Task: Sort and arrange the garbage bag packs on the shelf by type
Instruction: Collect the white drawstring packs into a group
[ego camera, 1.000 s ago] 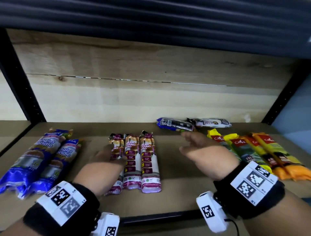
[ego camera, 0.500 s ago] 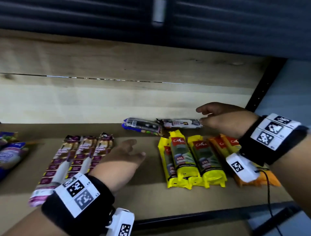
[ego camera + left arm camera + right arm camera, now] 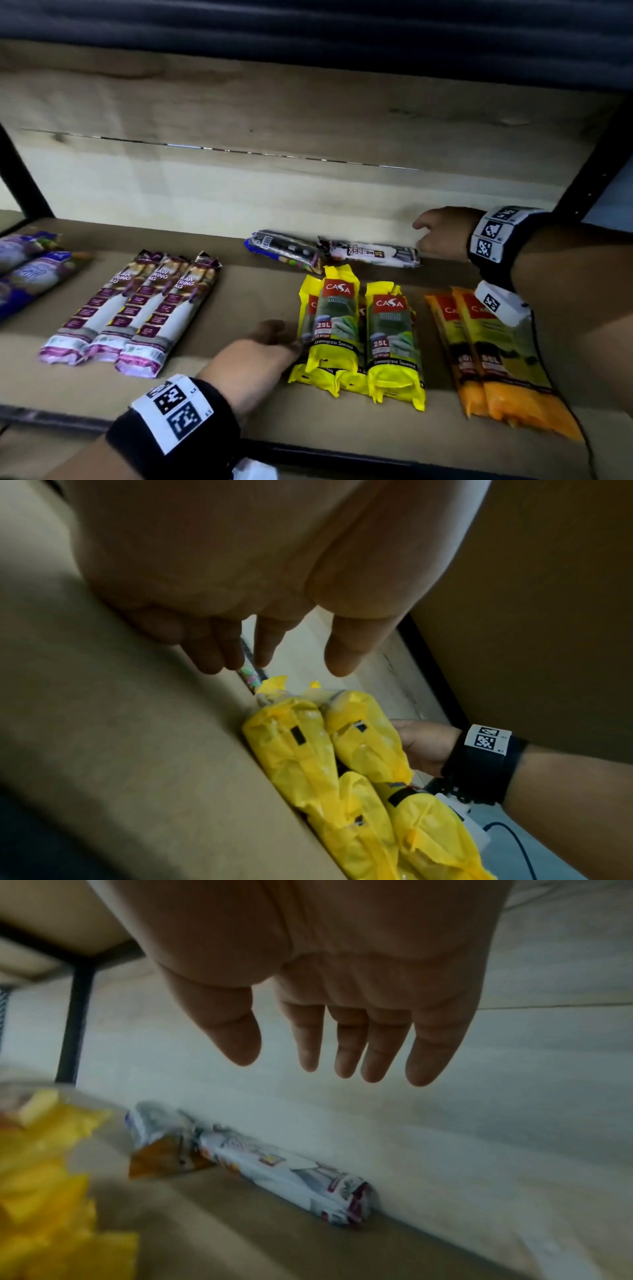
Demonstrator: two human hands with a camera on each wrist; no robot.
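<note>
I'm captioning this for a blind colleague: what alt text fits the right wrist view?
An open right hand, fingers spread and holding nothing, hovers above a white drawstring bag pack lying along the pale back wall of a wooden shelf. Blurred yellow packs fill the lower left corner.

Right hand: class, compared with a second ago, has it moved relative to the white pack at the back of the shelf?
Yes. The right hand has gone from the white pack's left to its right end.
</note>
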